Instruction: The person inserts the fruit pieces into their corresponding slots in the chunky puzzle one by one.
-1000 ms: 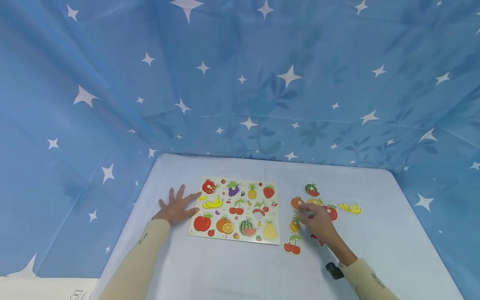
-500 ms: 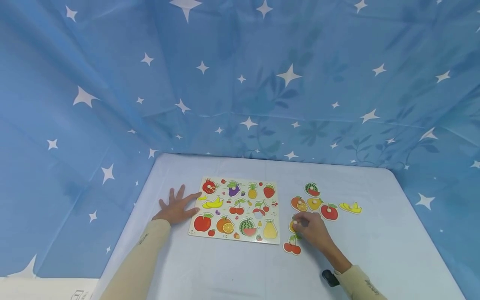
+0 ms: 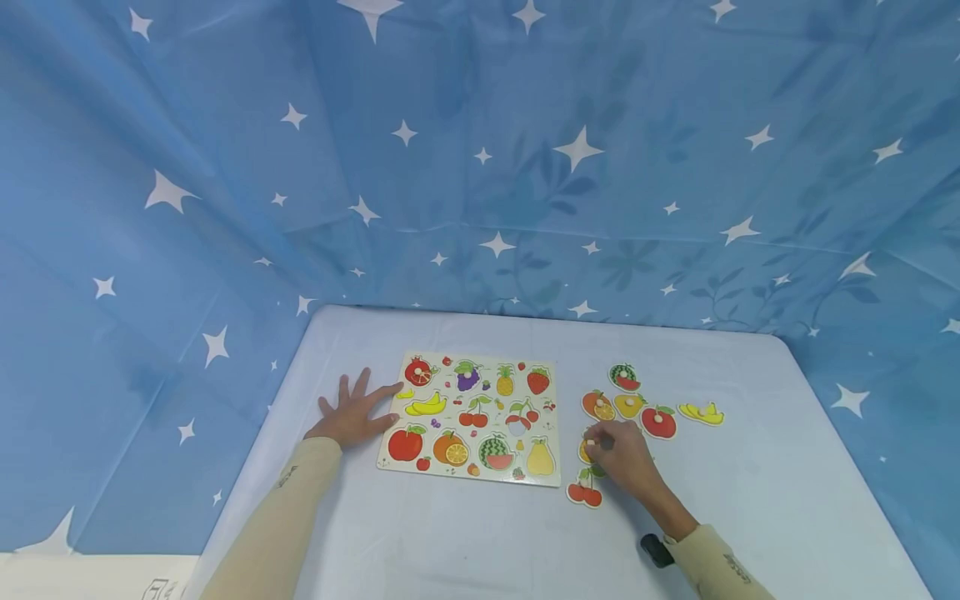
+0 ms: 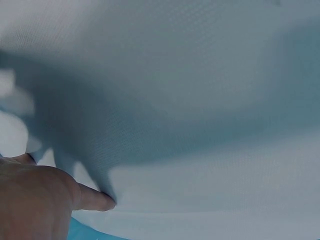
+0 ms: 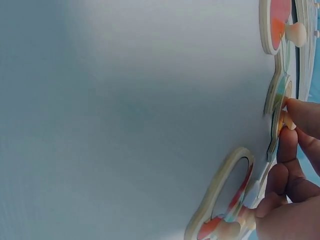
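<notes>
In the head view a white fruit puzzle board point(image 3: 442, 358) lies on the table, with knobbed pomegranate point(image 3: 417, 372) and grape point(image 3: 467, 377) pieces in it. My left hand point(image 3: 355, 418) rests with fingers spread at the board's left edge, thumb and index finger touching it. Right of the board, my right hand point(image 3: 626, 457) pinches the knob of a pineapple piece point(image 5: 274, 131) between thumb and finger. That piece is mostly covered by the fingers. Just in front lies a cherry piece point(image 3: 585, 495). Below the hand in the right wrist view is a red piece point(image 5: 215, 192), partly cut off.
Loose pieces lie beyond the right hand: orange point(image 3: 597, 406), pear point(image 3: 630, 405), watermelon point(image 3: 624, 377), apple point(image 3: 659, 422) and bananas point(image 3: 701, 413). A blue starry curtain point(image 3: 450, 208) borders the white table point(image 3: 450, 542). A black device point(image 3: 657, 551) sits at the right wrist.
My right hand has moved from beside the orange piece down to the pineapple piece and now pinches its knob. The left hand has stayed in place.
</notes>
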`<control>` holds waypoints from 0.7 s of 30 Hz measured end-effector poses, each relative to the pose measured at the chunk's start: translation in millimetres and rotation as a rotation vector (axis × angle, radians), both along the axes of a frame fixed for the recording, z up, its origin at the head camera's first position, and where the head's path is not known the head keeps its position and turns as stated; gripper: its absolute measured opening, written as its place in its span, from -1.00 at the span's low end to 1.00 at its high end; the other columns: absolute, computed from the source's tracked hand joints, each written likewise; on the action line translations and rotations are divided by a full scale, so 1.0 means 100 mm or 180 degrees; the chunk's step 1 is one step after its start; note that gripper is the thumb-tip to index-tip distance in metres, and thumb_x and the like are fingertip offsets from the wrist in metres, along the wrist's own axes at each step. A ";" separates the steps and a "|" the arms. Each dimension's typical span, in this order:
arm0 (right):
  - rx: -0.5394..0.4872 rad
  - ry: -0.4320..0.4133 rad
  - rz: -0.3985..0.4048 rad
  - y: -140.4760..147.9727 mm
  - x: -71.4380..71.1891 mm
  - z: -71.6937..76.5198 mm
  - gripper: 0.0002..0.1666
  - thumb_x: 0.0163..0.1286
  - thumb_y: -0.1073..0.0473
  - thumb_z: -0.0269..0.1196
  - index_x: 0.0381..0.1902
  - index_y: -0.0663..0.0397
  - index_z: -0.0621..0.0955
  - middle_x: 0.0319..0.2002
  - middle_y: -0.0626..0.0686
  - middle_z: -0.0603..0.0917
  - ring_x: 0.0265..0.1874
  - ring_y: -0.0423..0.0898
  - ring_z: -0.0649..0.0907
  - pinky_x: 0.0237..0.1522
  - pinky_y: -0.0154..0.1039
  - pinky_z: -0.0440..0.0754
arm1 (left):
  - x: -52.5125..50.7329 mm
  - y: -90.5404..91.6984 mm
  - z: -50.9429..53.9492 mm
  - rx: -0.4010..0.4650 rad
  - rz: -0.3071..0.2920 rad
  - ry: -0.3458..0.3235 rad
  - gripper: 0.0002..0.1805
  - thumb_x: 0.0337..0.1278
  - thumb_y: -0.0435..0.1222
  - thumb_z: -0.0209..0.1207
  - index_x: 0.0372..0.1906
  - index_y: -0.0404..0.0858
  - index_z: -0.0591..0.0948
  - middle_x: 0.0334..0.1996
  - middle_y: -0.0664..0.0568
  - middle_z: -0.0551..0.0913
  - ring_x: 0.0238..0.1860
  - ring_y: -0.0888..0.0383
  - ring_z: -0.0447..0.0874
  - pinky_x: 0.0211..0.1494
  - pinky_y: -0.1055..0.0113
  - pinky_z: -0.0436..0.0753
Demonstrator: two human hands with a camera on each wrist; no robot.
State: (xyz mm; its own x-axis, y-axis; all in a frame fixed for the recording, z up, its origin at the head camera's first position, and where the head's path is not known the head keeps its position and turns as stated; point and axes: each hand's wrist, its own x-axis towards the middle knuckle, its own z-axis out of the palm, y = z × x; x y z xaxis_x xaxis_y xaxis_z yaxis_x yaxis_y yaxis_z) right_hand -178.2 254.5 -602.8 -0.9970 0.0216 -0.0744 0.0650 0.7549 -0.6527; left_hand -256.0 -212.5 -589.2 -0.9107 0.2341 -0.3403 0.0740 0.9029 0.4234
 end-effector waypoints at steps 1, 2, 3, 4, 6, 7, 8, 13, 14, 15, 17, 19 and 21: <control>-0.0005 0.0007 0.0014 0.00 0.00 0.00 -0.84 0.32 0.41 0.49 -0.17 0.14 0.79 -0.19 0.03 0.75 -0.10 0.04 0.56 -0.12 -0.07 0.60 | 0.00 0.00 0.00 0.0002 0.0003 -0.0002 -0.23 0.47 0.11 0.24 0.67 0.12 0.33 0.72 -0.36 -0.21 0.62 -0.58 -0.45 0.38 -0.73 -0.32; -0.0010 0.0007 0.0031 0.01 0.00 0.01 -0.84 0.32 0.41 0.49 -0.17 0.14 0.79 -0.18 0.03 0.75 -0.11 0.03 0.57 -0.13 -0.09 0.61 | 0.01 0.00 0.00 0.0003 0.0006 -0.0001 -0.23 0.47 0.11 0.24 0.67 0.12 0.33 0.72 -0.36 -0.21 0.62 -0.58 -0.45 0.38 -0.73 -0.32; -0.0013 0.0014 0.0049 0.01 -0.01 0.01 -0.84 0.32 0.41 0.49 -0.17 0.15 0.80 -0.18 0.03 0.75 -0.11 0.02 0.58 -0.14 -0.10 0.61 | 0.01 0.00 0.01 0.0005 0.0010 0.0001 -0.23 0.47 0.11 0.24 0.67 0.12 0.33 0.72 -0.36 -0.21 0.62 -0.58 -0.46 0.38 -0.73 -0.32; -0.0009 0.0024 0.0066 0.02 -0.01 0.01 -0.85 0.32 0.41 0.49 -0.17 0.15 0.80 -0.18 0.03 0.76 -0.13 0.01 0.59 -0.16 -0.11 0.62 | 0.01 0.00 0.01 0.0005 0.0014 0.0005 -0.23 0.47 0.11 0.24 0.67 0.12 0.33 0.72 -0.36 -0.21 0.62 -0.58 -0.46 0.38 -0.72 -0.32; -0.0001 0.0025 0.0080 0.02 -0.02 0.03 -0.85 0.33 0.40 0.49 -0.17 0.14 0.80 -0.19 0.02 0.76 -0.14 0.00 0.60 -0.18 -0.14 0.62 | 0.02 0.01 0.01 -0.0004 0.0019 0.0016 -0.23 0.47 0.11 0.24 0.68 0.12 0.33 0.72 -0.35 -0.21 0.62 -0.58 -0.46 0.38 -0.72 -0.32; 0.0004 0.0026 0.0087 0.02 -0.03 0.04 -0.84 0.33 0.40 0.50 -0.16 0.14 0.80 -0.20 0.01 0.76 -0.16 -0.01 0.59 -0.19 -0.15 0.61 | 0.02 0.01 0.01 -0.0010 0.0021 0.0025 -0.23 0.47 0.11 0.24 0.68 0.12 0.33 0.72 -0.35 -0.21 0.62 -0.57 -0.46 0.39 -0.72 -0.32; 0.0004 0.0026 0.0094 0.02 -0.04 0.05 -0.84 0.33 0.40 0.50 -0.16 0.14 0.80 -0.21 0.01 0.76 -0.16 -0.01 0.60 -0.20 -0.16 0.61 | 0.02 0.01 0.01 -0.0018 0.0022 0.0031 -0.22 0.47 0.11 0.24 0.68 0.12 0.32 0.72 -0.35 -0.21 0.62 -0.57 -0.46 0.39 -0.71 -0.32; -0.0017 -0.0018 0.0102 0.01 -0.08 0.11 -0.84 0.34 0.37 0.50 -0.14 0.13 0.80 -0.22 -0.02 0.76 -0.17 -0.01 0.61 -0.20 -0.17 0.64 | 0.02 -0.01 -0.01 -0.0026 0.0032 0.0038 -0.22 0.46 0.11 0.24 0.68 0.12 0.32 0.73 -0.33 -0.22 0.63 -0.55 -0.47 0.41 -0.69 -0.33; -0.0019 -0.0030 0.0104 0.01 -0.09 0.12 -0.84 0.35 0.37 0.49 -0.12 0.14 0.79 -0.20 -0.01 0.76 -0.16 0.00 0.62 -0.17 -0.14 0.65 | 0.02 -0.01 -0.02 -0.0026 0.0034 0.0042 -0.22 0.46 0.11 0.24 0.68 0.12 0.32 0.73 -0.32 -0.22 0.63 -0.55 -0.48 0.42 -0.69 -0.33; -0.0023 -0.0042 0.0097 0.00 -0.09 0.14 -0.84 0.36 0.36 0.49 -0.11 0.14 0.79 -0.20 -0.01 0.75 -0.15 0.01 0.62 -0.14 -0.12 0.67 | 0.02 -0.01 -0.02 -0.0028 0.0034 0.0047 -0.21 0.46 0.11 0.24 0.68 0.12 0.31 0.73 -0.32 -0.22 0.63 -0.55 -0.47 0.42 -0.68 -0.33; -0.0023 -0.0060 0.0074 -0.02 -0.11 0.17 -0.83 0.37 0.35 0.48 -0.10 0.14 0.78 -0.18 0.01 0.74 -0.12 0.03 0.63 -0.07 -0.05 0.69 | 0.02 -0.01 -0.02 -0.0034 0.0032 0.0059 -0.21 0.45 0.12 0.24 0.68 0.13 0.31 0.73 -0.32 -0.22 0.63 -0.55 -0.47 0.42 -0.68 -0.33; -0.0020 -0.0071 0.0058 -0.03 -0.13 0.18 -0.83 0.39 0.34 0.47 -0.08 0.14 0.77 -0.15 0.03 0.74 -0.10 0.04 0.63 -0.01 0.00 0.70 | 0.02 -0.01 -0.01 -0.0037 0.0029 0.0072 -0.21 0.45 0.12 0.24 0.68 0.13 0.31 0.73 -0.32 -0.21 0.63 -0.55 -0.46 0.42 -0.68 -0.32; -0.0026 -0.0061 0.0060 -0.04 -0.14 0.20 -0.82 0.40 0.34 0.46 -0.07 0.15 0.76 -0.13 0.04 0.74 -0.07 0.06 0.64 0.02 0.05 0.71 | 0.02 0.00 -0.01 -0.0039 0.0027 0.0076 -0.21 0.45 0.12 0.24 0.68 0.13 0.31 0.73 -0.32 -0.21 0.63 -0.55 -0.46 0.42 -0.68 -0.32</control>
State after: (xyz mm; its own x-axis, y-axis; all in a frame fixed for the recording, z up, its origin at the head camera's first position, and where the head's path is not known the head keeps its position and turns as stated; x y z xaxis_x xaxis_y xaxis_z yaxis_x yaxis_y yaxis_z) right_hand -192.6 250.8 -583.0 -0.9956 0.0020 -0.0937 0.0634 0.7507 -0.6576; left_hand -253.6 -212.4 -590.1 -0.9205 0.2223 -0.3212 0.0761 0.9086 0.4106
